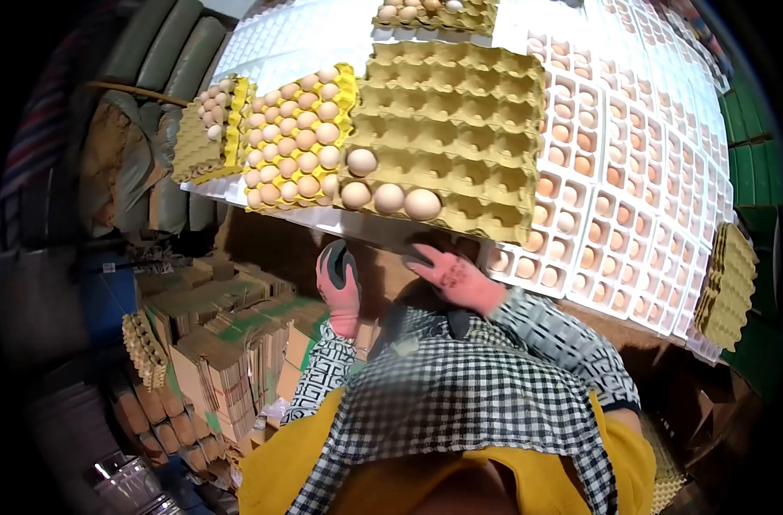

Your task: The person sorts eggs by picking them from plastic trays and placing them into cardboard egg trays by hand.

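My left hand (338, 287), in a pink glove with dark grey fingertips, is raised just below the table's front edge. Its fingers curve with a gap beside the thumb, and I see nothing in it. My right hand (456, 276), gloved the same way, reaches leftward below the large tray with its fingers apart and holds nothing visible. Nearest to both hands is a large yellowish pulp egg tray (460, 129). One egg (362, 161) sits in its second row, above a few eggs (389, 198) at the front left corner; its other cups hold none.
A yellow tray full of eggs (295, 142) stands to the left, with stacked pulp trays (204, 154) beyond it. White plastic egg trays (619, 215) cover the right side. Flattened cardboard boxes (224, 360) are piled at lower left. More pulp trays (728, 287) lean at the right edge.
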Action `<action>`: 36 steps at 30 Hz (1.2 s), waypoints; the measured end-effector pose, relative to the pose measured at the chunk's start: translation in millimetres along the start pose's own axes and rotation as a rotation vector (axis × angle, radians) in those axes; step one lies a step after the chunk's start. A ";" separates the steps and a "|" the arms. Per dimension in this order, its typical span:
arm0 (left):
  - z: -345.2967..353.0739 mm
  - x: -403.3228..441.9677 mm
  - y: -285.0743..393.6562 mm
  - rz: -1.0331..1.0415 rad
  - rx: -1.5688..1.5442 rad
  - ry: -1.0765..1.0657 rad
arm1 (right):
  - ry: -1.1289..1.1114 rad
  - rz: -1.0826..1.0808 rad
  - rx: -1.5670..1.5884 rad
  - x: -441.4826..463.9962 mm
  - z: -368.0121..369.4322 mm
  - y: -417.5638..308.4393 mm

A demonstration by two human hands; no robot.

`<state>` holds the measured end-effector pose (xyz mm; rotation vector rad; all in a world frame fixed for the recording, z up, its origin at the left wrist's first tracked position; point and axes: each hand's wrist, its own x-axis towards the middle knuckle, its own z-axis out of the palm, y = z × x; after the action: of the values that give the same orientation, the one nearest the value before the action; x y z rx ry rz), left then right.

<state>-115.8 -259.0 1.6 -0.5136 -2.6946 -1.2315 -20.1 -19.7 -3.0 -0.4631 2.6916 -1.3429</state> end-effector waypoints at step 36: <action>76.4 277.2 12.5 0.045 -0.538 -0.907 | 1.062 0.723 0.740 -36.2 -44.4 99.3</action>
<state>-368.5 -124.6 32.2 -1.5030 -2.8917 -2.1167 -18.0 81.7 -56.6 1.4714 2.0784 -2.4500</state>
